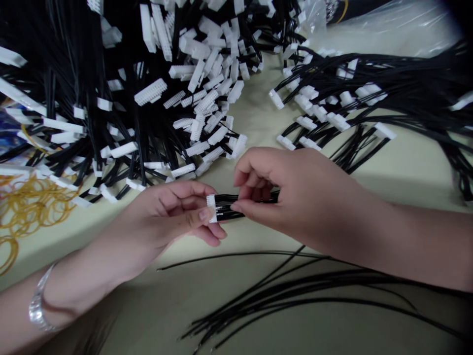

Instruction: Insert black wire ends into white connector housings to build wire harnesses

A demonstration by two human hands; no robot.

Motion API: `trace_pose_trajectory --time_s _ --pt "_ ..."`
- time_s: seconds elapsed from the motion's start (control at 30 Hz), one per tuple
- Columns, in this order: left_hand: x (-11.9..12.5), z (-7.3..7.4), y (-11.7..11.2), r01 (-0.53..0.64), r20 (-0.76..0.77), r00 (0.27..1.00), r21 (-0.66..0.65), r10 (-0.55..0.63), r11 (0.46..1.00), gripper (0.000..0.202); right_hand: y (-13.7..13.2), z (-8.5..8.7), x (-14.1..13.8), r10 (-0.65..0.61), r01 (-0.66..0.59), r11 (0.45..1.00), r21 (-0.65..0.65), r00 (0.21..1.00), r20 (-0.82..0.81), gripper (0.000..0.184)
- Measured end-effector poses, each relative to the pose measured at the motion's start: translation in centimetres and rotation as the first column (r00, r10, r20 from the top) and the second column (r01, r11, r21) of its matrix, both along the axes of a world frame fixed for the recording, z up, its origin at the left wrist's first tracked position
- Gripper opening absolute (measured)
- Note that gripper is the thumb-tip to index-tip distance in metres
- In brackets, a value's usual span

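Note:
My left hand (177,212) pinches a white plastic connector (211,208) between thumb and fingers. Several black wires (227,204) run out of the connector's right side, and small metal ends show beside its edge. Over these wires is my right hand (273,190), its thumb and fingers closed on one or more of them; how many it grips is hidden. Below both hands, loose black wires (266,291) with bare tips lie fanned out on the table (148,296).
A large heap of black wire harnesses with white connectors (199,98) fills the back left. More harnesses (325,108) lie at the back right, near a clear plastic bag (388,29). Yellow rubber bands (37,207) are piled at the left.

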State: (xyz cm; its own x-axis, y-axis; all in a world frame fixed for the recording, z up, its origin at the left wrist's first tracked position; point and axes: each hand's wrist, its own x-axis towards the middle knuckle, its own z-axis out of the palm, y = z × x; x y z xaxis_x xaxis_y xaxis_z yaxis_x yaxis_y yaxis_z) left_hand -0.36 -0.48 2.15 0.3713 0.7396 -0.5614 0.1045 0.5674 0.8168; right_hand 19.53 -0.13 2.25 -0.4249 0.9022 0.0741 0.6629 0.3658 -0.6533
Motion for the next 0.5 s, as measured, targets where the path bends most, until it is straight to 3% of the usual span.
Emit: trace_pose_trajectory --time_s 0.2,0.33,0.5 --pt "0.06 -0.10 0.16 0.008 -0.001 1.000 0.012 -0.008 1.000 0.006 -0.23 0.26 -0.07 0.016 -0.016 1.000 0.007 0.995 0.101 0.011" --pt "0.10 -0.02 -0.11 -0.018 -0.008 1.000 0.005 0.018 1.000 0.010 -0.21 0.19 -0.08 -0.010 0.010 1.000 0.016 1.000 0.017 0.011" --pt "0.10 -0.03 -0.21 0.015 -0.024 1.000 0.030 -0.015 0.999 0.009 -0.08 0.30 0.05 -0.015 0.001 0.994 -0.109 0.991 -0.135 0.018"
